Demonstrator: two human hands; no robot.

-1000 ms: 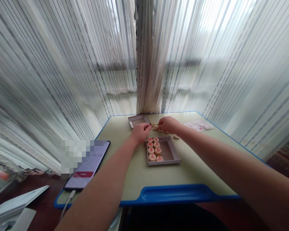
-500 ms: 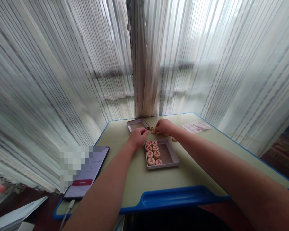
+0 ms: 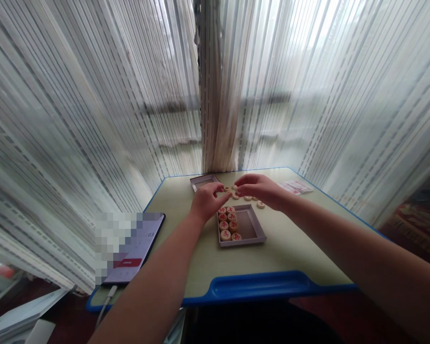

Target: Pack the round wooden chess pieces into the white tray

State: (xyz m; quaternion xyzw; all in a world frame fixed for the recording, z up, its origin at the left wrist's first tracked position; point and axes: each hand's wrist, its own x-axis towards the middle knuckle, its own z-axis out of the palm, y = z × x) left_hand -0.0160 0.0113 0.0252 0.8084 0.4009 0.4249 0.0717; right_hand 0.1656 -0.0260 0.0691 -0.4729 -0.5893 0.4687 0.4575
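Above the loose xiangqi pieces (image 3: 261, 204) on the far side of the table, both my hands hover close together. My left hand (image 3: 207, 199) is open, its thumb apart from the fingers and pointing at the pieces. Facing it, my right hand (image 3: 260, 187) is open too, thumb and fingers parted beside a few pieces. Nearer me lies a shallow open box (image 3: 261, 235). Red-lettered xiangqi pieces (image 3: 225, 235) fill two columns along its left side, face up. Some loose pieces are partly hidden behind my fingers.
A second shallow tray, perhaps the lid (image 3: 199, 181), lies behind my left hand. Printed paper (image 3: 296, 187) is at the far right. A phone (image 3: 146, 248) with a white cable (image 3: 109, 294) rests at the left. The table (image 3: 272, 260) has a blue rim; curtains hang behind it.
My left hand has opened from a pinch and shifted right toward the pieces. My right hand has lifted and spread its fingers, baring more loose pieces. The view has shifted slightly.
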